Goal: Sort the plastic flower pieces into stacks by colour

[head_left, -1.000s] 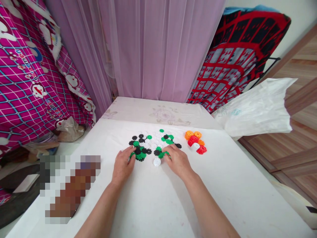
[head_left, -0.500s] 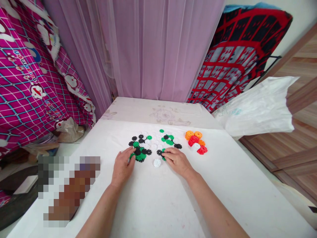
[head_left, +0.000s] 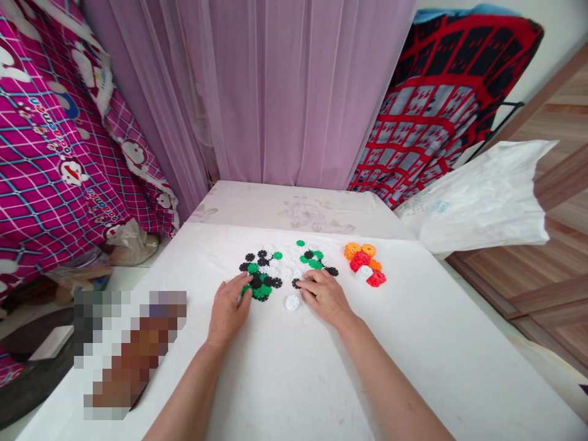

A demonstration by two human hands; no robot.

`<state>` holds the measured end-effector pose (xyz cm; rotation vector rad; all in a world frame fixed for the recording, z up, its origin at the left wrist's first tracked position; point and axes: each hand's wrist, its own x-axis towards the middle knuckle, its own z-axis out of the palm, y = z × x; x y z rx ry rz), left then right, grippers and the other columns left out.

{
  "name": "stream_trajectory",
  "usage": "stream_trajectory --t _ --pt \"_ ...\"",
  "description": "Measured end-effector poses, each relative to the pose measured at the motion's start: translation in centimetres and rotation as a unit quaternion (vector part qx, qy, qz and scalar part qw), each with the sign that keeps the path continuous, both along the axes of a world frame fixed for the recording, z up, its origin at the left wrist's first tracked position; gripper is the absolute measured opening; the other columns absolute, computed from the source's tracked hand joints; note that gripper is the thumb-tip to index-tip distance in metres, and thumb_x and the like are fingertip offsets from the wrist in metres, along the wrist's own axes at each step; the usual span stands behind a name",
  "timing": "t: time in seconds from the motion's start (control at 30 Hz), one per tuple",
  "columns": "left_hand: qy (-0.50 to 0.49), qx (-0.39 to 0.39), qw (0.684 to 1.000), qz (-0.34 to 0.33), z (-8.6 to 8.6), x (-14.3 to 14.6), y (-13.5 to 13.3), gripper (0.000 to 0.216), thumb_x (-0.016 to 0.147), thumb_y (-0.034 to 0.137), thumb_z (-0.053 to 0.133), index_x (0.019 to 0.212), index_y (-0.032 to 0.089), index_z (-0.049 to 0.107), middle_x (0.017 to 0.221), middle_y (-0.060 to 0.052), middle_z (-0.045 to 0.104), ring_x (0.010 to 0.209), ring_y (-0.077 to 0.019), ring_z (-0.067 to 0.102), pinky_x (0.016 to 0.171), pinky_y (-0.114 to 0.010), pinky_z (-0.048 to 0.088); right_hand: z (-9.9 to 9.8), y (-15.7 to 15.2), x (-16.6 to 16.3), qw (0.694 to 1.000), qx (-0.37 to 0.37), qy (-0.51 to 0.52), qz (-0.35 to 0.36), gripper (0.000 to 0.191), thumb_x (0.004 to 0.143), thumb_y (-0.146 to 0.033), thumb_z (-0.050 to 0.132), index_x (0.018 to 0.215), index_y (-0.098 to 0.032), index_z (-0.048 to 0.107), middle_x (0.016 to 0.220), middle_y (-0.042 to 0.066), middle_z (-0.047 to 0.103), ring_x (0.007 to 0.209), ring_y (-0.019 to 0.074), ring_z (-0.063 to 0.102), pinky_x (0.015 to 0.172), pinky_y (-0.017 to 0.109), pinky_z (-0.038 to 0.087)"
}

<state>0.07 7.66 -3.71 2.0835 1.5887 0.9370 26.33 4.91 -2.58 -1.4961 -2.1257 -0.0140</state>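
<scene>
A scatter of small toothed plastic discs, black, green and white [head_left: 280, 267], lies on the white table [head_left: 285, 373]. My left hand [head_left: 229, 309] rests palm down, its fingertips touching the green and black discs [head_left: 260, 286] at the pile's left. My right hand [head_left: 324, 297] lies over the pile's right side, fingers curled and pinching at a black disc [head_left: 296, 283]; whether it grips it is unclear. One white disc [head_left: 292, 302] sits alone between the two hands.
A small heap of orange, red and white discs [head_left: 365, 264] lies right of the pile. A white plastic bag [head_left: 482, 202] hangs over the table's right edge. Purple curtain behind, patterned blankets on both sides, clutter at the left.
My right hand has slid slightly left and forward over the green and black discs, covering them. My left hand has barely moved.
</scene>
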Motion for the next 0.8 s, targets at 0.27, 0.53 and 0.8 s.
stream_trajectory --t 0.27,0.53,0.8 --pt "-0.004 -0.002 1.000 -0.002 0.1 0.1 0.0 0.035 0.090 0.034 0.044 0.117 0.029 0.066 0.133 -0.006 0.063 0.125 -0.0241 0.057 0.114 -0.054 0.029 0.9 0.2 1.4 0.996 -0.023 0.000 -0.085 0.020 0.088 -0.020 0.057 0.084 -0.024 0.076 0.097 0.004 0.069 0.093 0.0205 0.059 0.086 0.034 0.046" --pt "-0.001 -0.006 1.000 0.000 0.1 0.1 -0.1 0.036 0.090 0.035 0.043 0.117 0.028 0.066 0.132 -0.007 0.063 0.125 -0.0244 0.057 0.115 -0.054 0.028 2.6 2.4 -1.3 0.981 -0.130 -0.061 -0.129 0.027 0.083 -0.032 0.064 0.107 -0.024 0.072 0.108 0.007 0.066 0.103 0.0236 0.056 0.093 0.034 0.042" --pt "-0.002 -0.008 1.000 -0.003 0.2 0.1 0.0 0.035 0.090 0.034 0.044 0.117 0.028 0.066 0.134 -0.006 0.062 0.125 -0.0234 0.056 0.115 -0.053 0.027 1.7 3.2 -1.5 0.985 -0.115 -0.040 -0.125 0.017 0.077 -0.024 0.065 0.093 -0.020 0.071 0.098 0.009 0.066 0.097 0.0260 0.058 0.087 0.036 0.044"
